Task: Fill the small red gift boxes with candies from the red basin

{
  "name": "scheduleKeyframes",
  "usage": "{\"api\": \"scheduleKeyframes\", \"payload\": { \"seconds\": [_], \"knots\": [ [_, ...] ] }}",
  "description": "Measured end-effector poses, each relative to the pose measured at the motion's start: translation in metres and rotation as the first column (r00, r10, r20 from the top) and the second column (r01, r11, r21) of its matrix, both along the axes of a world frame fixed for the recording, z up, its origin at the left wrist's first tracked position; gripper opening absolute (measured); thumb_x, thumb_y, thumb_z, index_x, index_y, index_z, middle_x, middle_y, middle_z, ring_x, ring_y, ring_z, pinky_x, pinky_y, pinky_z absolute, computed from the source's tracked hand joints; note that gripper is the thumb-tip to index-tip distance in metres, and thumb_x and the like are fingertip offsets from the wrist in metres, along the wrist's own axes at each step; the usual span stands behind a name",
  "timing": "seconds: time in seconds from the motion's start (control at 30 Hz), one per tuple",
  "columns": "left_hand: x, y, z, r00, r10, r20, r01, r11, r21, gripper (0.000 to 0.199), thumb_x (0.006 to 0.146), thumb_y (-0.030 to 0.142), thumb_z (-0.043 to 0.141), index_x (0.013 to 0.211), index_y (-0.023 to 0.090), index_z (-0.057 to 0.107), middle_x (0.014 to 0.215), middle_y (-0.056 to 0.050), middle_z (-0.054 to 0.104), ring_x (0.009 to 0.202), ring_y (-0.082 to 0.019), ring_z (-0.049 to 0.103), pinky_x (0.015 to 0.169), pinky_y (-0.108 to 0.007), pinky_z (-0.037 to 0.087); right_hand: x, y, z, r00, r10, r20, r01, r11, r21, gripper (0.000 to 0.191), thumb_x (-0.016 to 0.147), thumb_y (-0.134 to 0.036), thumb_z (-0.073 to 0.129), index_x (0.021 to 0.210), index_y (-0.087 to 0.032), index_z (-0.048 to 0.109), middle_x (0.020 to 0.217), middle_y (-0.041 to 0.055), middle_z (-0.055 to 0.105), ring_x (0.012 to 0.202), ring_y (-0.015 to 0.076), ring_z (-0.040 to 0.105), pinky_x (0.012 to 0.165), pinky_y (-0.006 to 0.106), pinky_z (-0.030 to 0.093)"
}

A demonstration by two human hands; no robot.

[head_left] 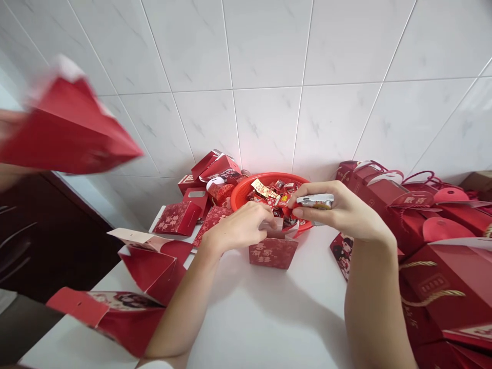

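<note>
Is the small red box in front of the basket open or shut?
Open: the small red box has flaps raised at its top, where the left hand's fingers are.

1 head-worn view; faces forward and down, hands near.

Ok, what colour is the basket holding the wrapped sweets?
The basket is bright orange-red; it shows best in the head view, the only one.
</note>
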State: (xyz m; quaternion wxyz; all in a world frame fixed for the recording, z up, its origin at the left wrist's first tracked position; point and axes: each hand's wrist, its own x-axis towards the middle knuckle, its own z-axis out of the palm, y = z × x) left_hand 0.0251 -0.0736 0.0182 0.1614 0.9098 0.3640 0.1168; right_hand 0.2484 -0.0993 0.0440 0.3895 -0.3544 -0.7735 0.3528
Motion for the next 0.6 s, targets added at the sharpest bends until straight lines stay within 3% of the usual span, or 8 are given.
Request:
{"api": "scheduleKeyframes", "payload": {
  "seconds": [0.13, 0.23, 0.43, 0.5, 0.6],
  "knots": [
    [0.0, 0.0, 0.001, 0.995, 0.064, -0.073, -0.073, 0.989, -0.127, 0.017, 0.071, 0.016, 0.063, 0.086, 0.019, 0.071, 0.099, -0.001, 0.067, 0.082, -0.018, 0.062, 0.066, -0.025, 0.042, -0.008, 0.003, -0.004, 0.997, 0.033, 0.071, -0.036, 0.998, 0.053, 0.014, 0.085, -0.03, 0.067, 0.088, -0.019, 0.074, 0.095, 0.0044, 0.073, 0.088, 0.0196, 0.067, 0.074, 0.028, 0.052],
    [-0.002, -0.001, 0.002, 0.99, 0.087, -0.11, -0.105, 0.98, -0.171, 0.033, 0.067, 0.03, 0.073, 0.098, 0.019, 0.068, 0.109, -0.003, 0.063, 0.091, -0.022, 0.062, 0.068, -0.026, 0.045, -0.016, 0.006, -0.008, 0.982, 0.008, 0.189, -0.022, 0.997, 0.072, 0.011, 0.086, -0.025, 0.064, 0.088, -0.019, 0.073, 0.09, 0.0035, 0.072, 0.083, 0.0183, 0.065, 0.072, 0.028, 0.05],
    [-0.008, 0.005, -0.003, 0.997, 0.046, -0.069, -0.061, 0.972, -0.227, 0.047, 0.066, 0.031, 0.075, 0.111, 0.02, 0.066, 0.125, -0.006, 0.061, 0.095, -0.023, 0.062, 0.071, -0.027, 0.047, -0.027, 0.007, -0.012, 0.922, -0.01, 0.386, -0.029, 0.995, 0.093, 0.012, 0.087, -0.019, 0.059, 0.084, -0.018, 0.07, 0.08, 0.0021, 0.069, 0.072, 0.0153, 0.059, 0.064, 0.027, 0.04],
    [-0.008, 0.006, -0.002, 0.998, 0.042, -0.051, -0.054, 0.967, -0.25, 0.049, 0.065, 0.031, 0.075, 0.111, 0.02, 0.065, 0.121, -0.006, 0.063, 0.088, -0.021, 0.064, 0.067, -0.027, 0.047, -0.029, 0.006, -0.012, 0.928, 0.002, 0.372, -0.044, 0.994, 0.104, 0.011, 0.087, -0.02, 0.06, 0.087, -0.019, 0.071, 0.084, 0.0026, 0.071, 0.075, 0.0161, 0.06, 0.066, 0.027, 0.041],
    [-0.007, 0.005, 0.001, 0.998, 0.058, -0.039, -0.066, 0.961, -0.27, 0.043, 0.064, 0.029, 0.075, 0.104, 0.018, 0.063, 0.099, -0.004, 0.068, 0.077, -0.021, 0.064, 0.061, -0.027, 0.045, -0.032, 0.006, -0.013, 0.942, 0.041, 0.334, -0.077, 0.992, 0.096, 0.013, 0.088, -0.021, 0.061, 0.093, -0.02, 0.073, 0.093, 0.0039, 0.073, 0.082, 0.0178, 0.063, 0.072, 0.028, 0.044]
  ]
}}
